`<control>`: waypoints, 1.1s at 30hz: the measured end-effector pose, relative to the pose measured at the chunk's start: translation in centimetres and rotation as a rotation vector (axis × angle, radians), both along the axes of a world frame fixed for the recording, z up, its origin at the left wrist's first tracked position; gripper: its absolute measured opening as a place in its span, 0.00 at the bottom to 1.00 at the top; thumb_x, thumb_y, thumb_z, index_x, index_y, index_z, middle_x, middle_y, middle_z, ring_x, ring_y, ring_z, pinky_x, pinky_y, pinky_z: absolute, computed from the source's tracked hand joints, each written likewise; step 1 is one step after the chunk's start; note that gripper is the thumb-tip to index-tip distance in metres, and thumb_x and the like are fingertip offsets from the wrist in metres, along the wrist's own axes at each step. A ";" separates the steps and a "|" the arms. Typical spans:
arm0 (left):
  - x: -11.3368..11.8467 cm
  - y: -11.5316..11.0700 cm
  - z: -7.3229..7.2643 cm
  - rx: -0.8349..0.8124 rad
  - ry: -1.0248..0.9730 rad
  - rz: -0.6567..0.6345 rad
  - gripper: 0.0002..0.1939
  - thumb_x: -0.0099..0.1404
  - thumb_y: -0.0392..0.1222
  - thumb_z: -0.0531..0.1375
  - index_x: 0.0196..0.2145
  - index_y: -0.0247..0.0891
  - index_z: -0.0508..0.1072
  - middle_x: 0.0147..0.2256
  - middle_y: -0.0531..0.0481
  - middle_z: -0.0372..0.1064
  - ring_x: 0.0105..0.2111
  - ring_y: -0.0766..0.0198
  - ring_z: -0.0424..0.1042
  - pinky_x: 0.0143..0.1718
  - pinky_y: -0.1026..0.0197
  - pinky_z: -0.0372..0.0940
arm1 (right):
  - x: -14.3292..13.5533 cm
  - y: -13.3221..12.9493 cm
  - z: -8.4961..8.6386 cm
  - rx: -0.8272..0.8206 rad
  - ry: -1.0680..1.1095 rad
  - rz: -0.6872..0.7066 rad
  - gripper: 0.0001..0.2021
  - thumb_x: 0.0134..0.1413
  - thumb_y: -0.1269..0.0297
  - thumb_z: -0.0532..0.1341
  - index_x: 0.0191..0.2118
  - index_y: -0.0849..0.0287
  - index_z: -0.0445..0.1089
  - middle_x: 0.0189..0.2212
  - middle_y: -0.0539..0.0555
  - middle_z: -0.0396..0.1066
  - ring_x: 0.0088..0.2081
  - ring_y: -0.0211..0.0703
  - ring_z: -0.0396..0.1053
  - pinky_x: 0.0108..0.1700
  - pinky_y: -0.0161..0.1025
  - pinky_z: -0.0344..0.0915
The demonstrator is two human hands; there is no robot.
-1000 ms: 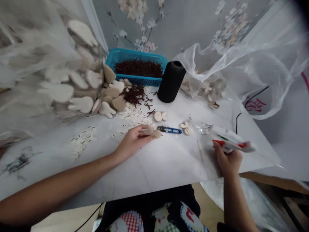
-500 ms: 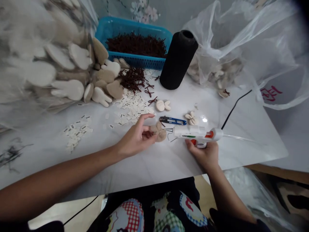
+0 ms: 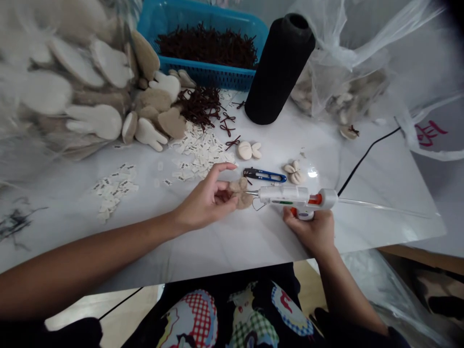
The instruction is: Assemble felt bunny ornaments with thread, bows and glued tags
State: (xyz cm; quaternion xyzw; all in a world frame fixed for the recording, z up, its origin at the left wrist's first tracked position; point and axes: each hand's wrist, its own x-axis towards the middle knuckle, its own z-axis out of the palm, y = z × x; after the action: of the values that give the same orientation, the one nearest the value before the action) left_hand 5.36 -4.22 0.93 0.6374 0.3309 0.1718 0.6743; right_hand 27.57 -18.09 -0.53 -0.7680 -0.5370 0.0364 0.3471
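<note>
My left hand (image 3: 213,197) pinches a tan, padded fabric bunny head (image 3: 245,199) between thumb and fingers, its index finger raised. My right hand (image 3: 314,229) is wrapped round the handle of a white hot glue gun (image 3: 284,194). The gun's metal nozzle meets the middle of the bunny piece, at the base of its ears. A clear glue stick (image 3: 377,205) sticks out from the gun's back. Just beyond the nozzle lie blue thread snips (image 3: 268,175). Two cream bunny pieces rest nearby, one left (image 3: 249,150) and one right (image 3: 295,172).
At the back stand a blue basket (image 3: 224,66) of dark brown bows and a black thread cone (image 3: 277,72). Small white labels (image 3: 203,152) and loose bows (image 3: 201,106) lie centre-left. Plastic bags of fabric pieces flank both sides (image 3: 96,121) (image 3: 340,92). A black cord (image 3: 366,157) trails right.
The view has shifted slightly, so the basket and cone sit higher in the picture. The glue gun's nozzle has come further over the bunny piece. Both hands keep their holds.
</note>
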 end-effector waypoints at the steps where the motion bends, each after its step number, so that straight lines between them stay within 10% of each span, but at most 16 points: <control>1: 0.0 0.0 0.0 -0.001 -0.003 0.003 0.32 0.59 0.41 0.63 0.57 0.43 0.53 0.34 0.53 0.74 0.25 0.70 0.69 0.27 0.67 0.62 | 0.0 0.0 0.0 0.002 -0.005 0.001 0.21 0.43 0.58 0.63 0.10 0.60 0.58 0.07 0.49 0.59 0.10 0.37 0.60 0.14 0.30 0.53; 33: 0.0 1.1 0.3 -0.089 -0.168 0.181 0.30 0.55 0.41 0.66 0.53 0.42 0.59 0.31 0.54 0.75 0.23 0.67 0.73 0.25 0.66 0.71 | 0.2 -0.5 0.5 -0.004 0.168 -0.261 0.21 0.38 0.52 0.64 0.10 0.56 0.58 0.08 0.48 0.60 0.13 0.39 0.59 0.15 0.34 0.55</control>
State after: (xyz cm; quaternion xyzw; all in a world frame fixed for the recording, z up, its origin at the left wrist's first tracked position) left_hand 5.38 -3.16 1.21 0.5577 0.3368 0.2698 0.7091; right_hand 27.75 -18.60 -0.05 -0.8263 -0.4014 0.0562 0.3910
